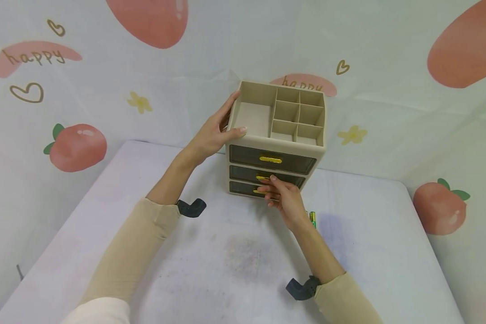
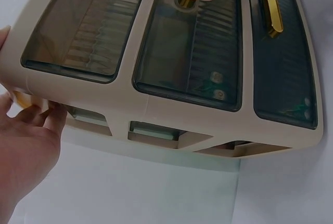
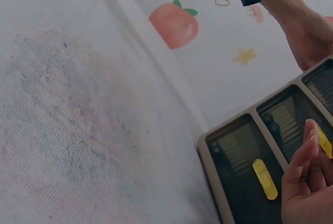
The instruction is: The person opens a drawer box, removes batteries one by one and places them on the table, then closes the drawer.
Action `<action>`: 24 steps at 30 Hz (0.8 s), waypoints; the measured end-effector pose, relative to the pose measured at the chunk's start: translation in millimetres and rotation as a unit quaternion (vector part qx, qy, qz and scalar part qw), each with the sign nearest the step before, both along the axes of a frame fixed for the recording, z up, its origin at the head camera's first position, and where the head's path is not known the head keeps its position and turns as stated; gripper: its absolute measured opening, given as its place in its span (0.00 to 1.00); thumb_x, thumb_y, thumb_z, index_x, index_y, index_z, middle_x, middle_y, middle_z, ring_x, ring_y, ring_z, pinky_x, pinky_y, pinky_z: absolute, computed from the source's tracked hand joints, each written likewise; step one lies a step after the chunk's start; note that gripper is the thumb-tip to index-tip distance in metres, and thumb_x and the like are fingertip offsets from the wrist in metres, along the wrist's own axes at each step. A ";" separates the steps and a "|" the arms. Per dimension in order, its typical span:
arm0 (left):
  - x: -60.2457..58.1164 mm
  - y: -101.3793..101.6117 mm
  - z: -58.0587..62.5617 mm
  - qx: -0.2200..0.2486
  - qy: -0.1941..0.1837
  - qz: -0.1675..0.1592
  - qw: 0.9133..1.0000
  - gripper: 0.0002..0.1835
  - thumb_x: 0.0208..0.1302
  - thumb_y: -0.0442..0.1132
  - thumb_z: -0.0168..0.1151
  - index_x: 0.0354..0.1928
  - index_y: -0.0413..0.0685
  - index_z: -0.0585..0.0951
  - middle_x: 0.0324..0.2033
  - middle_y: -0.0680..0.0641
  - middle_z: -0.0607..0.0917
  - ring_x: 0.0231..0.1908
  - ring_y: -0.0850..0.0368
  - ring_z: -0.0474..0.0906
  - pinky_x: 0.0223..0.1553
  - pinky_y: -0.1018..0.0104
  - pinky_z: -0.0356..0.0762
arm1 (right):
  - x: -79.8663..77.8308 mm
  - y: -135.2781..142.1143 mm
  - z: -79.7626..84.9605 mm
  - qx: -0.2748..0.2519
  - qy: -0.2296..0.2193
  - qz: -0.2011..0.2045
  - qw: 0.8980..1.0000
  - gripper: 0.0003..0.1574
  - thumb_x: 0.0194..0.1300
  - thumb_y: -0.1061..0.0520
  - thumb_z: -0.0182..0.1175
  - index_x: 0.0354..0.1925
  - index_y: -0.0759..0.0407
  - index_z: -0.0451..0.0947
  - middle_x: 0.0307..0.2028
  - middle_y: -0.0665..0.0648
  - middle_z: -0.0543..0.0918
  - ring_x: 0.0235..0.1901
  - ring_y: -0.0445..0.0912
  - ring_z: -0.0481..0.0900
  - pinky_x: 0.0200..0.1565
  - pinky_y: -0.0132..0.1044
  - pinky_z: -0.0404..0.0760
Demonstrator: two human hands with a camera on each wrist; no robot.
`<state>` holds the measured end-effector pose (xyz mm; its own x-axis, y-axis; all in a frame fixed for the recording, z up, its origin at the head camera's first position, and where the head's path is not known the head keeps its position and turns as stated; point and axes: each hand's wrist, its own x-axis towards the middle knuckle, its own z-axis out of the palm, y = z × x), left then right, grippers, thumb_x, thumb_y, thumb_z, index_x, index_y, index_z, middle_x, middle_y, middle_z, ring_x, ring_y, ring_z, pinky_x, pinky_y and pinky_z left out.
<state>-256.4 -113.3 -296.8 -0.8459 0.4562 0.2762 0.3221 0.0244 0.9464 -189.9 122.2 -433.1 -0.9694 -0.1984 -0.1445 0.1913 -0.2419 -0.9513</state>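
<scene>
A beige desktop drawer organizer [image 1: 275, 143] stands upright at the back of the table, with three dark see-through drawers under an open, divided top. My left hand [image 1: 210, 137] grips its upper left side, thumb over the top rim and fingers along the side wall. The middle drawer [image 2: 190, 52] sits closed in its slot. My right hand [image 1: 285, 198] pinches this drawer's gold handle [image 3: 324, 142] between thumb and fingers. Gold handles also show on the closed top drawer [image 1: 243, 155] and the closed bottom drawer [image 3: 242, 167].
Small green-and-gold cylinders [image 1: 312, 219] lie on the white table [image 1: 210, 270] just behind my right wrist, partly hidden by it. A white backdrop [image 1: 186, 108] printed with fruit hangs close behind the organizer. Dark curved mounts [image 1: 192, 208] stick out from both wrists.
</scene>
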 end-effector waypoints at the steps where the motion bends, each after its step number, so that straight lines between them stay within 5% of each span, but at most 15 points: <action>1: -0.2 -0.1 -0.1 0.001 0.000 0.000 1.000 0.46 0.67 0.32 0.59 0.80 0.52 0.44 0.77 0.42 0.50 0.70 0.44 0.56 0.67 0.54 0.59 | 0.0 -0.2 0.0 -0.001 -0.001 -0.001 1.000 0.30 0.74 0.45 0.56 0.55 0.71 0.79 0.31 0.51 0.88 0.25 0.40 0.76 0.25 0.27 0.75; 24: 0.1 0.2 0.9 -0.006 -0.004 0.004 1.000 0.46 0.68 0.32 0.59 0.80 0.51 0.44 0.77 0.43 0.49 0.72 0.45 0.54 0.69 0.53 0.57 | 10.4 -0.3 2.5 0.013 -0.011 0.004 1.000 0.31 0.75 0.47 0.56 0.55 0.75 0.77 0.31 0.51 0.88 0.23 0.38 0.75 0.26 0.28 0.75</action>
<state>-256.3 -113.0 -295.8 -0.8520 0.4526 0.2630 0.3138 0.0394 0.9487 -179.5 121.9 -430.6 -0.9645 -0.2015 -0.1707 0.2138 -0.2163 -0.9526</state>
